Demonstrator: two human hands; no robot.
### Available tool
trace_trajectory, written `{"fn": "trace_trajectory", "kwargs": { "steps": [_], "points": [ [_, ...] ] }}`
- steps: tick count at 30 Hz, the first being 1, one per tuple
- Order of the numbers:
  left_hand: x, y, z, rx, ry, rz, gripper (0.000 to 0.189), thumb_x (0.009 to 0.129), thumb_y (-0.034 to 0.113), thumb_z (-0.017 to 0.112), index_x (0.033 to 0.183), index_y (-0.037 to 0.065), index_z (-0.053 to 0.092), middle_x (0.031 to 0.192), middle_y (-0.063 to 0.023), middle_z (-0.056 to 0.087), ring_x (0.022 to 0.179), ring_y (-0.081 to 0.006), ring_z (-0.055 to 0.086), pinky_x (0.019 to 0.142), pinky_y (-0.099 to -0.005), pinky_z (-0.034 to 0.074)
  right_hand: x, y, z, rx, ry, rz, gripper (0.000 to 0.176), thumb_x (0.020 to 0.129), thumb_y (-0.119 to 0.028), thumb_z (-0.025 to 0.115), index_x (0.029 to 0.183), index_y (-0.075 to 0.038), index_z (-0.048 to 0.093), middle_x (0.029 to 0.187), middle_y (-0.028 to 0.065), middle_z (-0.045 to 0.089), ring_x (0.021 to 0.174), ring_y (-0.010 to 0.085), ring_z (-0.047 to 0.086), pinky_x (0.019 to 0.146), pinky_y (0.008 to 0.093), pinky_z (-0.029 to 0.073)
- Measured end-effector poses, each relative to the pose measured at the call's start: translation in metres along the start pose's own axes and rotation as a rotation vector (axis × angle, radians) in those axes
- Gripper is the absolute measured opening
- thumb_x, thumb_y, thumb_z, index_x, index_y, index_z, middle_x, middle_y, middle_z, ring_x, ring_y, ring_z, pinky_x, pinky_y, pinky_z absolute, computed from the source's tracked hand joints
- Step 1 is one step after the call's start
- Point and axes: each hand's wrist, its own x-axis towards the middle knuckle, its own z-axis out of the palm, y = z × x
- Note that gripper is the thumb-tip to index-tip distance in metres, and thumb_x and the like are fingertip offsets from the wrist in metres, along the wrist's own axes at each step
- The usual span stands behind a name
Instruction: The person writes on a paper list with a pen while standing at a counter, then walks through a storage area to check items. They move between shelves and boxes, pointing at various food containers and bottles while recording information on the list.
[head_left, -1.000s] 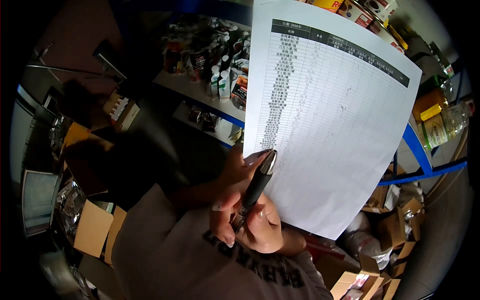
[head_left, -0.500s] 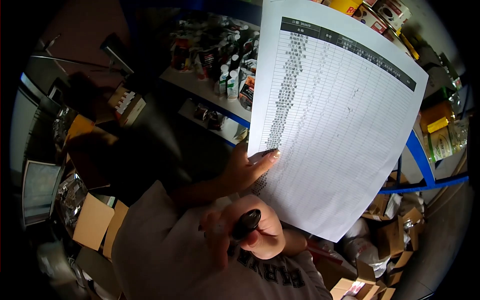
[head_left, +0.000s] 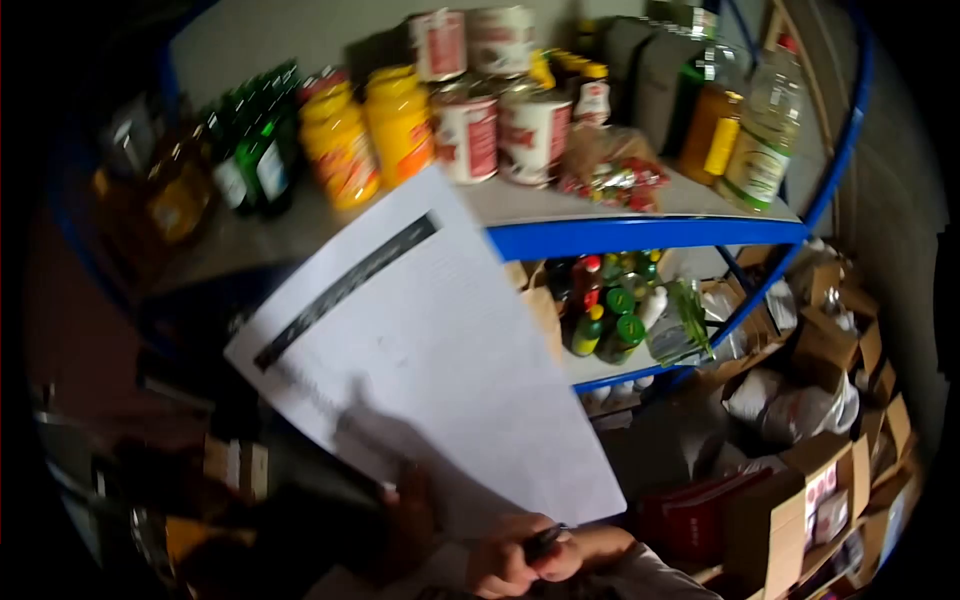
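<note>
From my head camera, I see the blue-edged shelf [head_left: 640, 236] as the largest thing, across the top of the frame. The printed paper sheet [head_left: 470, 370] is in the centre, tilted, with a dark band near its top edge and a shadow on its lower part; its print is too blurred to read. An open cardboard box [head_left: 757, 535] lies at the lower right. On the shelf stand a clear bottle [head_left: 762, 155] with red cap, yellow jars [head_left: 338, 150] and cans [head_left: 466, 138]. My left hand [head_left: 412, 508], dim at lower centre, grasps the sheet by its lower edge. Beside it, my right hand [head_left: 520, 562] is closed around the dark pen [head_left: 544, 541], just below the sheet.
</note>
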Motion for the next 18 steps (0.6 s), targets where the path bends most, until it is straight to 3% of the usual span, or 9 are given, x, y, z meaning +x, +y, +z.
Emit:
{"fn": "trace_trajectory", "kwargs": {
  "steps": [3,4,5,6,7,11,15,16,18],
  "points": [
    [0.006,-0.010,0.057,0.088,0.444,-0.035,0.036,0.080,0.021,0.048,0.110,0.001,0.041,0.102,-0.0118,0.046,0.088,-0.0207,0.045,0.076,-0.0331,0.038,-0.014,-0.024,0.000,-0.060,-0.019,-0.250,0.030,0.085,-0.027,0.043,0.072,-0.001,0.040,0.054,0.0059,0.041,0.047,0.0160,0.039,0.046,0.0265,0.031],
    [0.012,-0.027,0.066,0.138,0.440,0.223,0.041,0.080,0.021,0.046,0.114,0.000,0.036,0.106,-0.0134,0.044,0.092,-0.0209,0.044,0.077,-0.0346,0.038,-0.011,-0.043,-0.002,-0.105,-0.145,-0.277,0.024,0.081,-0.022,0.047,0.073,0.000,0.045,0.065,0.0096,0.047,0.053,0.0190,0.045,0.049,0.0307,0.036],
    [0.021,-0.033,0.068,0.128,0.379,0.268,0.042,0.080,0.021,0.045,0.115,0.000,0.035,0.106,-0.0134,0.044,0.092,-0.0212,0.044,0.077,-0.0351,0.038,-0.001,-0.070,-0.003,-0.150,-0.271,-0.294,0.019,0.078,-0.017,0.051,0.075,0.001,0.051,0.075,0.0134,0.052,0.059,0.0220,0.051,0.053,0.0348,0.042],
    [0.029,-0.039,0.073,0.114,0.323,0.314,0.043,0.080,0.022,0.044,0.115,0.000,0.034,0.107,-0.0134,0.043,0.093,-0.0214,0.044,0.077,-0.0356,0.038,0.019,-0.089,0.001,-0.256,-0.467,-0.363,0.021,0.075,-0.018,0.056,0.070,-0.001,0.044,0.059,0.0063,0.046,0.043,0.0150,0.038,0.040,0.0306,0.032],
    [0.036,-0.039,0.086,0.100,0.272,0.358,0.044,0.080,0.022,0.044,0.116,0.000,0.033,0.107,-0.0134,0.043,0.093,-0.0217,0.044,0.077,-0.0361,0.038,0.013,-0.093,-0.006,-0.315,-0.503,-0.503,0.019,0.075,-0.016,0.055,0.071,0.000,0.045,0.059,0.0078,0.047,0.044,0.0155,0.041,0.039,0.0287,0.032],
    [0.055,-0.054,0.130,0.084,0.271,0.353,0.046,0.080,0.026,0.045,0.115,0.000,0.034,0.104,-0.0129,0.046,0.090,-0.0213,0.046,0.076,-0.0347,0.039,0.002,-0.142,-0.012,-0.264,-0.533,-0.303,0.020,0.077,-0.017,0.052,0.071,0.001,0.045,0.056,0.0064,0.046,0.040,0.0153,0.041,0.036,0.0281,0.030],
    [0.068,-0.073,0.182,0.069,0.396,0.380,0.045,0.080,0.028,0.044,0.114,0.000,0.036,0.105,-0.0131,0.045,0.091,-0.0222,0.046,0.076,-0.0348,0.039,-0.009,-0.182,-0.017,-0.278,-0.570,-0.300,0.020,0.077,-0.018,0.052,0.073,0.001,0.046,0.059,0.0069,0.047,0.043,0.0161,0.041,0.039,0.0289,0.030],
    [0.073,-0.075,0.206,0.068,0.495,0.493,0.047,0.079,0.028,0.044,0.116,0.000,0.034,0.108,-0.0142,0.043,0.093,-0.0232,0.045,0.074,-0.0363,0.040,-0.011,-0.191,-0.019,-0.292,-0.578,-0.316,0.020,0.077,-0.018,0.052,0.073,0.001,0.047,0.060,0.0071,0.047,0.044,0.0163,0.041,0.040,0.0291,0.030],
    [0.076,-0.095,0.197,0.105,0.357,0.474,0.057,0.074,0.020,0.043,0.124,0.003,0.021,0.118,-0.0163,0.034,0.102,-0.0272,0.039,0.084,-0.0398,0.034,-0.020,-0.208,-0.022,-0.308,-0.576,-0.343,0.020,0.077,-0.019,0.052,0.074,0.000,0.047,0.061,0.0073,0.047,0.046,0.0167,0.041,0.042,0.0295,0.031]
  ]
}}
